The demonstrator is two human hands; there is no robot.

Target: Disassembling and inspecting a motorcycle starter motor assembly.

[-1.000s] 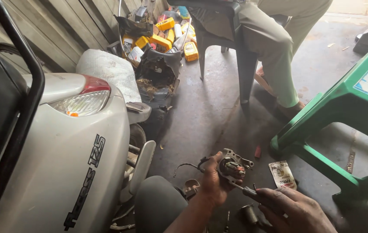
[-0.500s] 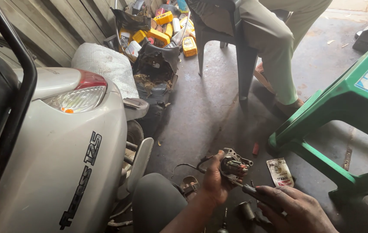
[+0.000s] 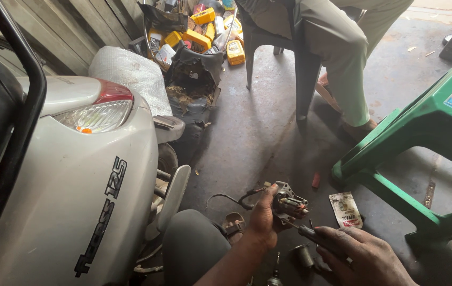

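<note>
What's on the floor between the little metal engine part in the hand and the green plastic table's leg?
In the head view, a small torn white sachet lies flat on the concrete floor between them.

Torn white sachet (image 3: 345, 209) on the floor; yellow cartons (image 3: 200, 36) heaped beyond
</note>
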